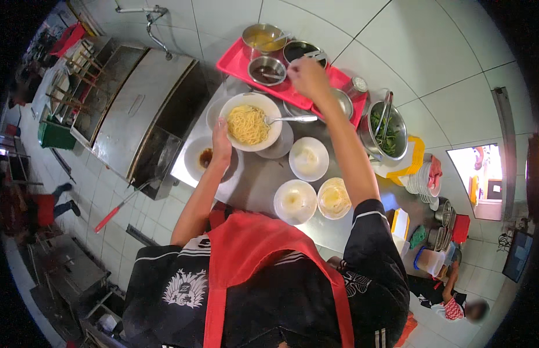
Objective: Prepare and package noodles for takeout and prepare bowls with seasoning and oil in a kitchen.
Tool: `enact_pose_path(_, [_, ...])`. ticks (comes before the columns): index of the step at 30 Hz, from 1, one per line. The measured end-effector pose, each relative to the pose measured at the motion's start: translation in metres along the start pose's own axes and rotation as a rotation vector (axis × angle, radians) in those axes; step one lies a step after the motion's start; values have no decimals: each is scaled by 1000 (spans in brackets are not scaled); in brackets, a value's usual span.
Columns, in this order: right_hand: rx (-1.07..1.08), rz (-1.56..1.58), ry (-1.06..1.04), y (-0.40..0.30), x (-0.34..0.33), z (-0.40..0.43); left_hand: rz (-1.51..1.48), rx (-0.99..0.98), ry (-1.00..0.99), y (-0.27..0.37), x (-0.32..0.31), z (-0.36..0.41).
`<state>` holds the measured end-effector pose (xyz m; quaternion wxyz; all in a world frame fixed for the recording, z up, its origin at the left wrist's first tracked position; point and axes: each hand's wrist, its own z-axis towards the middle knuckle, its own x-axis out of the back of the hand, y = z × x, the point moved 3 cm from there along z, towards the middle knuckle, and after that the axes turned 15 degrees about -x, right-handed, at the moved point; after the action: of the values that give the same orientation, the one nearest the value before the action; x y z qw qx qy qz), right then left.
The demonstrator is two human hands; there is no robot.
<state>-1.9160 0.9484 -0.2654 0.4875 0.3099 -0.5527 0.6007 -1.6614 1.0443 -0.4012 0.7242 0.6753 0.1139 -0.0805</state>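
Note:
My left hand (221, 143) grips the left side of a white bowl (274, 135) of yellow noodles (248, 124). A metal utensil (295, 118) rests in that bowl, its handle pointing right. Over a red tray (234, 61), my right hand (307, 75) is blurred, its fingers curled beside a metal pot of dark liquid (297, 48). Metal handles (316, 55) stick out there; whether my fingers hold one is unclear. Left of this hand sit a metal bowl of brown sauce (266, 71) and a pot of yellow liquid (263, 39) with a utensil in it.
Several white bowls stand on the steel table (247, 187), one with brown sauce (205, 157). Leafy greens and tongs fill a metal bowl (402, 148) at right. A shaker (357, 86) stands on the tray. Stacked plates (417, 182) and another person (452, 304) are farther right.

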Motion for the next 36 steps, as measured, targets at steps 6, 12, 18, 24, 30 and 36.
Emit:
enact_pose_path(6, [132,-315,-79,-29,-61,22,-96,47,16,-25,9,23])
enact_pose_path(12, [156,76,19,-38,-17,10,19,90,92,-11,11,31])
enact_pose_path(18, [319,138,-126,-65,-10,-68,-8,65,73,-9,14,45])
enact_pose_path(24, [103,104,28,-30,-9,-15,-81,51,50,2,14,45])
enact_pose_path(30, [163,-162,238,-41,-1,-45,-170,35,58,-7,29,35])
enact_pose_path(36, [-57,-144,-71,-37,11,-143,-177,-6,-136,-1,-3,9])
